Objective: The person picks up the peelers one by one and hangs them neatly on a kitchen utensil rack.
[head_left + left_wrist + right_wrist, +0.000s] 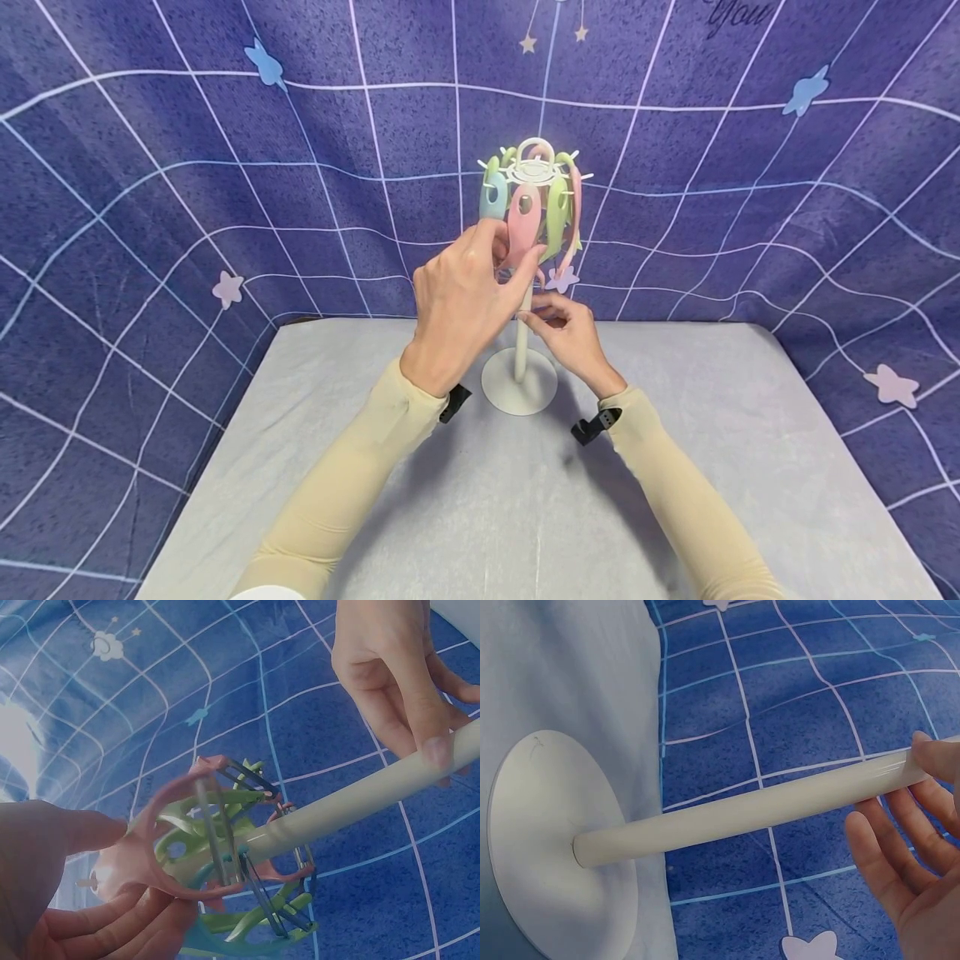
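Note:
A white upright stand has a ring of hooks (536, 172) at its top, with several pastel Y-shaped peelers hanging round it. My left hand (459, 292) pinches the handle of a pink peeler (523, 227) between thumb and fingers. In the left wrist view, this pink peeler (124, 866) shows its forked head and metal blade beside the pole. A blue peeler (496, 210) hangs to its left, a green peeler (556, 218) to its right. Lower down, my right hand (568, 332) holds the white pole (742, 817) with thumb and fingertips.
The stand's round base (504, 396) rests on a table with a pale grey cloth (480, 508). Behind and at both sides hangs a blue-purple curtain (225, 125) with grid lines and stars. A black strap (596, 426) sits at the right wrist.

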### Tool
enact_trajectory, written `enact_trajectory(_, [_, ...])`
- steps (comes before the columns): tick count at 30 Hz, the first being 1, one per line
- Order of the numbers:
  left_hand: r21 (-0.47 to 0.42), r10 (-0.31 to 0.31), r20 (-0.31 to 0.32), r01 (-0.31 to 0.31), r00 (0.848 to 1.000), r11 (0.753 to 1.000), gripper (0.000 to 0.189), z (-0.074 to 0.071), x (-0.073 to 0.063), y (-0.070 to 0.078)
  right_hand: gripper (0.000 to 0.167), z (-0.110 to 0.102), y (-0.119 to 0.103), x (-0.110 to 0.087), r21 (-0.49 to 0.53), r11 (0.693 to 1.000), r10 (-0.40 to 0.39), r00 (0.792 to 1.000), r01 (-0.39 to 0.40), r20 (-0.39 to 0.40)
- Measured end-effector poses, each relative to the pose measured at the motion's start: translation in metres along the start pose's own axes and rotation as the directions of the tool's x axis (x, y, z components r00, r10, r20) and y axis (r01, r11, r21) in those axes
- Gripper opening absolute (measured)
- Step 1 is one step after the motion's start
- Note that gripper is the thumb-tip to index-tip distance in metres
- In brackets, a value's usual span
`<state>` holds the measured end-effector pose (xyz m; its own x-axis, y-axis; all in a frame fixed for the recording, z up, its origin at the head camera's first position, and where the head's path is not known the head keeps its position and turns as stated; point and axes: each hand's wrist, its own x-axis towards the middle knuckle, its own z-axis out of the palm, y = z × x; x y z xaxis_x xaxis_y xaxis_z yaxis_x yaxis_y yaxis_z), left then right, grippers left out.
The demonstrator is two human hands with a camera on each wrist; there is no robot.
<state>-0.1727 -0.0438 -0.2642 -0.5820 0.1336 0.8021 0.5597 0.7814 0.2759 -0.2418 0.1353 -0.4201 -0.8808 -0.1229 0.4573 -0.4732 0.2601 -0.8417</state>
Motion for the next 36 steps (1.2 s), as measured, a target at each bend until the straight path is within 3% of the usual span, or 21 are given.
enact_trajectory(14, [-0.018, 0.025, -0.047, -0.026, 0.999, 1.0, 0.028, -0.004, -0.007, -0.003, 0.021, 0.0, 0.001, 0.0, -0.002, 1.0, 0.002, 1.0, -0.002, 0.009])
enact_trajectory(24, [-0.069, 0.04, -0.083, -0.046, 0.996, 0.997, 0.021, -0.009, -0.029, -0.016, 0.02, 0.002, 0.001, -0.002, -0.003, 1.0, 0.012, 1.0, -0.012, -0.007])
enact_trajectory(29, [-0.13, 0.068, -0.026, -0.07, 0.997, 0.989, 0.017, -0.008, -0.047, -0.033, 0.019, 0.001, 0.001, -0.002, 0.007, 1.0, 0.026, 0.999, -0.025, -0.024])
enact_trajectory(36, [-0.156, 0.104, 0.133, -0.083, 0.986, 0.984, 0.013, -0.003, -0.078, -0.057, 0.025, 0.001, -0.004, -0.002, 0.028, 0.997, 0.071, 0.997, -0.07, -0.006])
